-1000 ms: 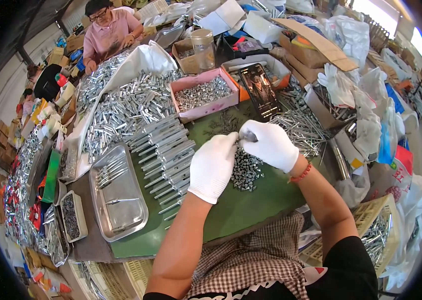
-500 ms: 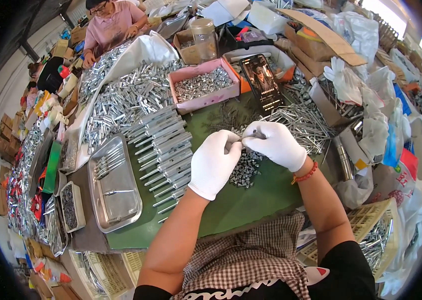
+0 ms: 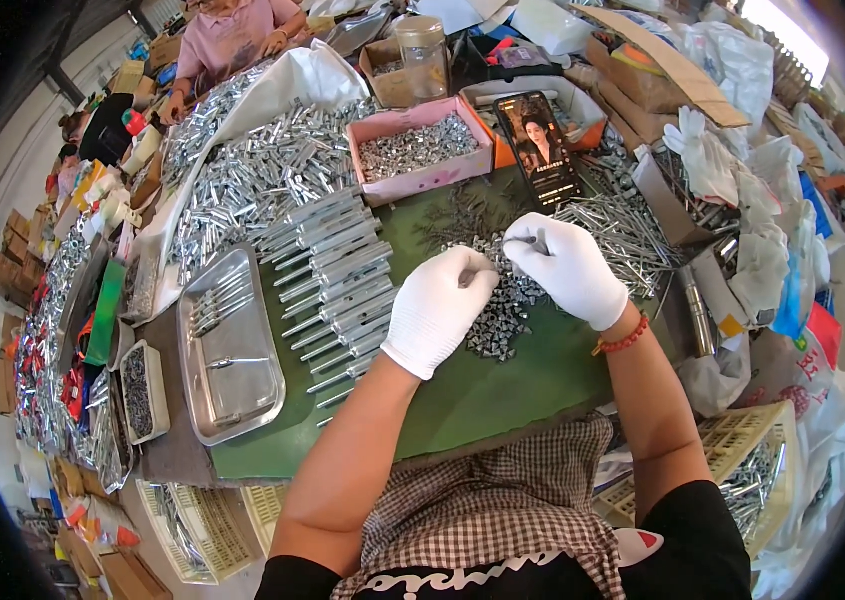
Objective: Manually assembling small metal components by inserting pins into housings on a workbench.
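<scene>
White gloves cover both my hands above a green work surface. My left hand [image 3: 443, 308] is closed, thumb against curled fingers, at the left side of a heap of small grey metal pieces [image 3: 496, 327]. Whatever its fingertips hold is too small to name. Just right of it and apart, my right hand [image 3: 571, 268] is pinched closed over the heap's upper right part; its fingertips hide what they hold, if anything. Left of my left hand lies a row of metal tubes with thin rods [image 3: 343, 290]. Long thin metal rods [image 3: 623, 240] are piled beyond my right hand.
A metal tray [image 3: 265, 385] holding several rod parts lies at the left. Farther back are a pink box [image 3: 421, 185] of small metal parts, a propped phone [image 3: 540, 150] and a large pile of metal tubes [image 3: 253, 190]. A co-worker [image 3: 233, 45] sits at the far left.
My hands, together before, have come apart. The right one has moved right and the left slightly right. The whole view has shifted a little.
</scene>
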### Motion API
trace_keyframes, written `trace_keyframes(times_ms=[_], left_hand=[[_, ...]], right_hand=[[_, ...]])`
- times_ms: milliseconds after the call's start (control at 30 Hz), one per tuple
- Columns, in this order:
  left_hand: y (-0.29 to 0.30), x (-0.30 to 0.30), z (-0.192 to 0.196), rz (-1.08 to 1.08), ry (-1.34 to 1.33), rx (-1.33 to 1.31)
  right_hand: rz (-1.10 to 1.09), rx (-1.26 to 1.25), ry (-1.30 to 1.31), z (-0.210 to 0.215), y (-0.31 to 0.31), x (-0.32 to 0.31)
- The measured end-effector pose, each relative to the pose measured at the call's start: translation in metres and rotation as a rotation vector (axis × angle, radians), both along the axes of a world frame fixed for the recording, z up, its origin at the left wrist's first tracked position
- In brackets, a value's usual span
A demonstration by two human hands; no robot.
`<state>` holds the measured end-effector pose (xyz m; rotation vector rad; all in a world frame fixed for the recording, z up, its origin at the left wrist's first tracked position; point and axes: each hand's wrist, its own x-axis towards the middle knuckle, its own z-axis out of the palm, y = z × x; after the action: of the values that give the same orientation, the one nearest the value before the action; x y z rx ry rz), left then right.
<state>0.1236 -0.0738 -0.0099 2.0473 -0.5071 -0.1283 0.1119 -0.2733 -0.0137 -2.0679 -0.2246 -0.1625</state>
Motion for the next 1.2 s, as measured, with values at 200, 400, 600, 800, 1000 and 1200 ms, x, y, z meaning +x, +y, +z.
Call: trace_keyframes(times_ms=[200,400,600,800,1000,1200], left_hand=[[0.001,-0.003,-0.006,0.017,-0.291,0.193],[0.002,0.003,0.001,0.029,-0.139,-0.1],[0.001,0.001,0.007,0.007,-0.084,-0.145],[-0.001,0.003,0.0,0.054,-0.1,-0.114],[-0.009,-0.001,-0.011,0.099,-0.224,0.008],[-0.003,0.004,-0.01,0.121,-0.284,0.122]], right_hand=[[0.05,0.013,-0.018,-0.001,0.0,-0.001],[0.084,0.05,-0.01,-0.003,0.001,-0.001],[0.098,-0.015,-0.074,0.001,0.004,-0.003],[0.095,-0.094,-0.227,-0.003,0.006,-0.004],[0.06,-0.36,-0.205,0.001,0.004,-0.005],[0.042,-0.386,-0.243,0.001,0.0,-0.005]])
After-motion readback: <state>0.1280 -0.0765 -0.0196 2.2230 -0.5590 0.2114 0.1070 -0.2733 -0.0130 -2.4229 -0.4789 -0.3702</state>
